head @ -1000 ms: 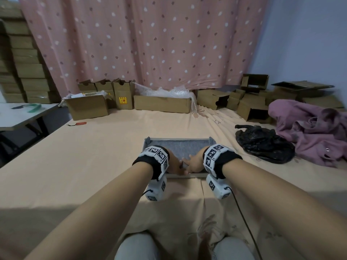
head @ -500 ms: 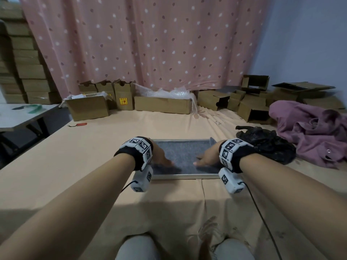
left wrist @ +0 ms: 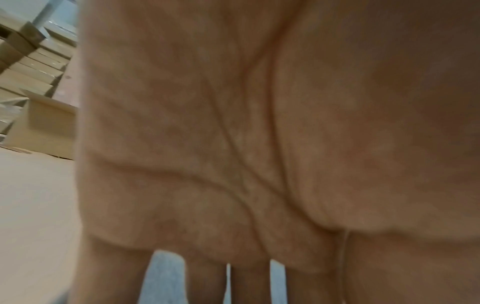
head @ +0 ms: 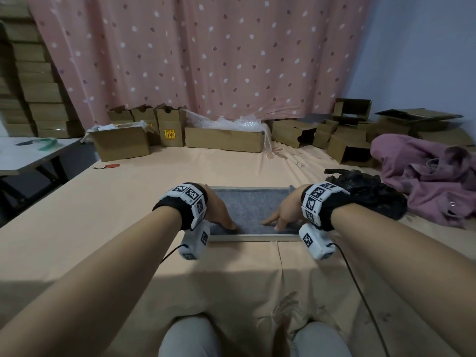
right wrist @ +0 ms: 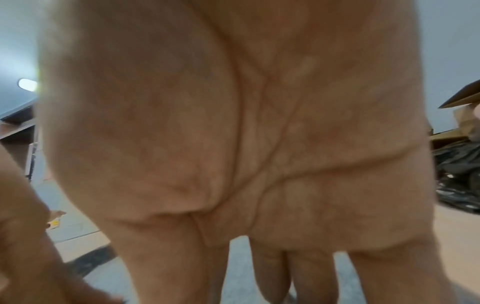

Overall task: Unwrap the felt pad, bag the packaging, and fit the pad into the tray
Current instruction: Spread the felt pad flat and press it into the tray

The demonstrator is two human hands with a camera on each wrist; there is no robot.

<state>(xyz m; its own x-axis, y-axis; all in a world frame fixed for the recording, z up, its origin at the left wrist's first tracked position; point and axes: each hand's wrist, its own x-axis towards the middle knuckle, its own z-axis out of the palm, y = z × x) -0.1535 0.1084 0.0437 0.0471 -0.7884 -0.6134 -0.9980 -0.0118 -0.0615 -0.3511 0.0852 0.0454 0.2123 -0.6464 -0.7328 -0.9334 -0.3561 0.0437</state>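
A grey felt pad (head: 251,206) lies flat inside a shallow metal-rimmed tray (head: 253,237) on the peach sheet in front of me. My left hand (head: 219,213) presses flat on the pad's left part, fingers straight. My right hand (head: 282,215) presses flat on the pad's right part, fingers spread. In the wrist views each palm fills the frame: the left hand (left wrist: 233,164) and the right hand (right wrist: 246,154), with grey felt pad (left wrist: 163,277) (right wrist: 239,273) showing between the straight fingers. A crumpled black bag (head: 368,194) lies just right of the tray.
A mauve garment (head: 427,173) is heaped at the far right. Open cardboard boxes (head: 224,139) and bubble wrap line the back under a pink dotted curtain. A white table (head: 28,153) stands at the left. A small red object (head: 112,165) lies on the sheet.
Both hands started together at the tray's near middle and have slid apart, left hand to the left and right hand to the right, across the pad.
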